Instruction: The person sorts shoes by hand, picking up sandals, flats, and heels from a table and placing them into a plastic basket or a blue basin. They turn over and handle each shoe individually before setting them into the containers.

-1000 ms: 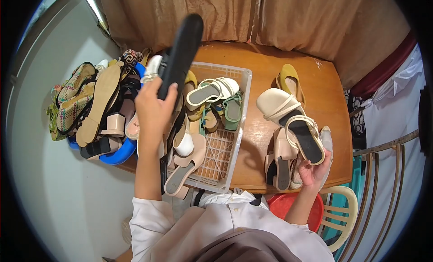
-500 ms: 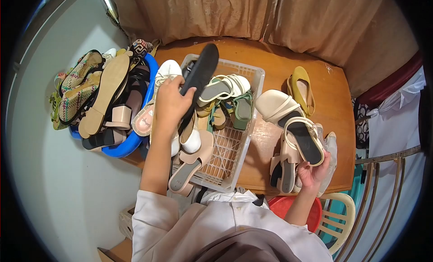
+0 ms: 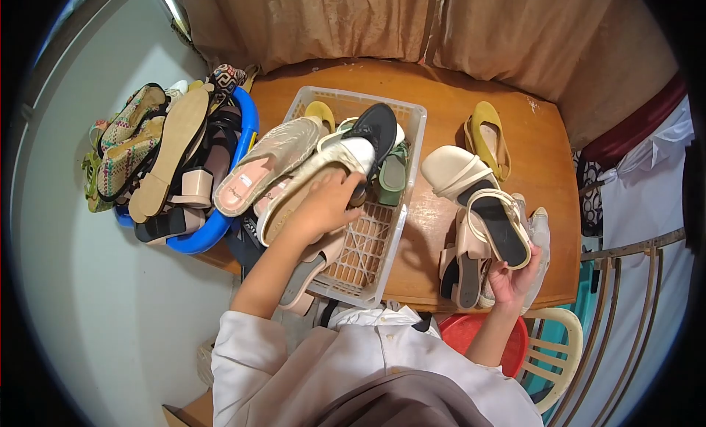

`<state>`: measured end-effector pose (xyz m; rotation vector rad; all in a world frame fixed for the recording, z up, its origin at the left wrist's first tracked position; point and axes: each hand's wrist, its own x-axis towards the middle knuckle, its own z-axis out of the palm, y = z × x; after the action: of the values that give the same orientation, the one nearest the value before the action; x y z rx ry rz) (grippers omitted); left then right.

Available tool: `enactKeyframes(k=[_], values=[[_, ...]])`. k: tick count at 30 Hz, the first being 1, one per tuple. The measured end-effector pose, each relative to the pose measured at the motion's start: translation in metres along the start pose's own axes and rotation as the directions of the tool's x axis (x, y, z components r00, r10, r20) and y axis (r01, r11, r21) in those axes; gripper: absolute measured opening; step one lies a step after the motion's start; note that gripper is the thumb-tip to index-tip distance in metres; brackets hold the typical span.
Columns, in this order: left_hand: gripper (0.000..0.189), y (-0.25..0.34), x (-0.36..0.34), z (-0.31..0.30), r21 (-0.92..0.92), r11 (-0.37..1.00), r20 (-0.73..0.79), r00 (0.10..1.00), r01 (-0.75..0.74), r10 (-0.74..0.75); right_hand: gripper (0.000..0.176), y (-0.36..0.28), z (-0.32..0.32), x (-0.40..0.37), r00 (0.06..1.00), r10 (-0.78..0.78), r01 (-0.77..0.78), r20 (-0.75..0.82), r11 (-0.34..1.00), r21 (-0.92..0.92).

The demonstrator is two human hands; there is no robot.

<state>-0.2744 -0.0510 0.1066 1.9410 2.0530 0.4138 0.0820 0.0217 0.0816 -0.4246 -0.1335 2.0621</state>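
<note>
My left hand (image 3: 327, 204) lies closed over the side of a white shoe (image 3: 301, 188) with a tan insole, its fingertips partly hidden. The shoe slants across other footwear in the clear plastic crate (image 3: 403, 221). Just beyond my fingers lies a black sandal (image 3: 376, 129). A mesh mule with a pink insole (image 3: 268, 166) rests on the left. My right hand (image 3: 512, 281) grips the heel end of a cream strappy sandal (image 3: 507, 232) with a black insole. Its mate (image 3: 450, 171) lies behind it, above a beige block-heeled sandal (image 3: 468, 269).
A blue basin (image 3: 248, 126) heaped with several shoes stands left of the crate. Mustard flats (image 3: 487, 137) sit on the wooden table (image 3: 434, 236), right of the crate. A red basin (image 3: 460, 342) and a cream plastic chair (image 3: 562, 346) are below the table edge.
My left hand has let go of the black sandal and moved down and right onto the white shoe, which has shifted right, uncovering the mesh mule. My right hand stays at the cream sandal.
</note>
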Motion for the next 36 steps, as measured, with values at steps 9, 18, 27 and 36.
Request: enactKeyframes(k=[9,18,27,36], values=[[0.051,0.002,0.001,-0.053,0.05,0.997,-0.351,0.936,0.054,-0.033,0.039,0.0,0.008,-0.003,1.0,-0.013,0.013,-0.003,1.0,0.014],[0.063,-0.034,0.035,-0.005,0.187,0.916,-0.018,0.934,0.354,-0.357,0.039,0.002,0.004,-0.006,0.999,-0.033,0.033,-0.008,0.999,-0.023],[0.064,0.007,0.022,-0.01,-0.027,0.934,-0.236,0.906,0.356,-0.352,0.037,-0.002,0.005,-0.01,0.998,-0.041,0.041,-0.042,0.999,-0.013],[0.066,-0.011,0.032,-0.038,-0.359,0.912,-0.259,0.918,0.198,-0.301,0.036,0.002,0.003,-0.003,0.995,-0.081,0.077,-0.059,0.995,-0.071]])
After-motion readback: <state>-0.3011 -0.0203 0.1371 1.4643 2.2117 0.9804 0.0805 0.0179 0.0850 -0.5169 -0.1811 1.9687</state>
